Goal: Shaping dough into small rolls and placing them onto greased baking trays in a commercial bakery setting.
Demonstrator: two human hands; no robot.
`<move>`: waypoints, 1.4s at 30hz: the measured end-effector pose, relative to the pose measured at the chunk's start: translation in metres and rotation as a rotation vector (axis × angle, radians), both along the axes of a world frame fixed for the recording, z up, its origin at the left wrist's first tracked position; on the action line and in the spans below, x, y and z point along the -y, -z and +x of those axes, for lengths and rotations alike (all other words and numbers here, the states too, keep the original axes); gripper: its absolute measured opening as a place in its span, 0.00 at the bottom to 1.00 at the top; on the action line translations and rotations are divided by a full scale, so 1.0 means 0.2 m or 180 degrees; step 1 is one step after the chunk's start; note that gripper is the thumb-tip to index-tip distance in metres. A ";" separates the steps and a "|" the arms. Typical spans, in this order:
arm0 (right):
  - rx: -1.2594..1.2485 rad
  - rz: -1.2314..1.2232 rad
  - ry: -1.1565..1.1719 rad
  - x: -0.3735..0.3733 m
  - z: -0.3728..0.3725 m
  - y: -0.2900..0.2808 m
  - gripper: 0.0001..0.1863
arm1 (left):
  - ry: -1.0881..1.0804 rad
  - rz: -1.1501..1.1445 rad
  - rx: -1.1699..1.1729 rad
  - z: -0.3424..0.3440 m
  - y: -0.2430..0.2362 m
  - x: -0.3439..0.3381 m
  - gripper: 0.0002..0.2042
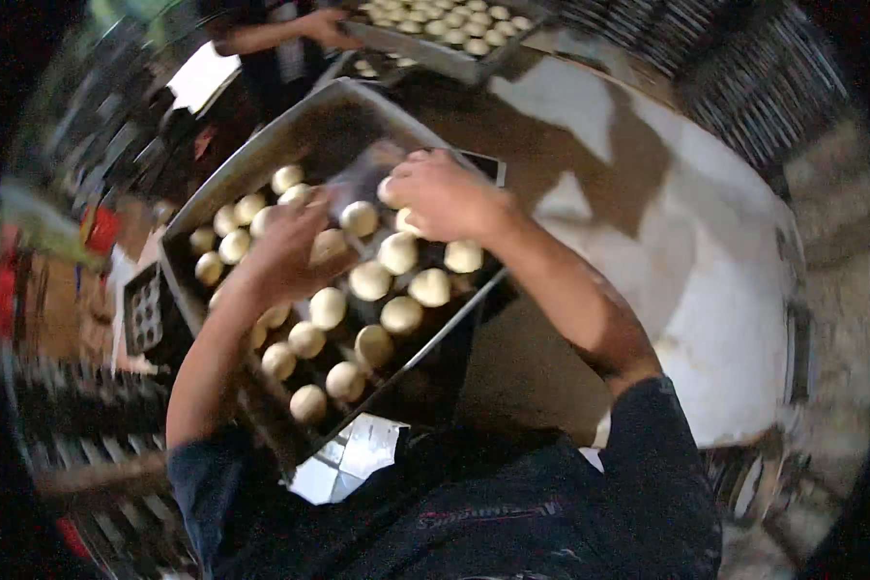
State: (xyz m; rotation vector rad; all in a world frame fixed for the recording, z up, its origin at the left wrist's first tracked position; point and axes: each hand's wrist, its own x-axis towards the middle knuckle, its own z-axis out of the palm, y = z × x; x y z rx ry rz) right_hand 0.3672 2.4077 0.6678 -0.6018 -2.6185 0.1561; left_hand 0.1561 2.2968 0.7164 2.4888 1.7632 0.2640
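A deep metal tray lies at a slant in front of me, with several round pale dough balls set in loose rows. Over the tray's middle is my left hand, its fingers reaching down among the balls and smeared by motion. My right hand is above the right side, fingers curled around a dough ball at their tips. Between the hands a whitish, see-through blur hangs over the tray; I cannot tell what it is. The tray's far end shows dark bare metal.
Beyond, a co-worker's hand touches a second tray full of dough balls. A flour-dusted table spreads to the right. At the left is a small moulded pan. Dark racks stand at the back right.
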 end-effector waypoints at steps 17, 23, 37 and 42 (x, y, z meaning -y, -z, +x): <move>0.0525 -0.0177 0.2812 0.60 1.98 2.07 0.17 | -0.1464 0.0973 0.1852 -0.52 0.38 0.40 0.16; -0.2408 -0.1241 0.3398 -0.61 2.03 1.45 0.27 | -0.1514 0.0888 0.2228 -0.46 0.32 0.43 0.17; -0.0057 -0.0936 0.2531 -0.75 1.14 1.10 0.12 | -0.1977 0.1172 0.2023 -0.46 0.21 0.48 0.17; -0.1201 -0.0198 0.2060 -1.50 0.74 1.59 0.09 | -0.2272 0.1170 0.1750 -0.48 0.15 0.61 0.17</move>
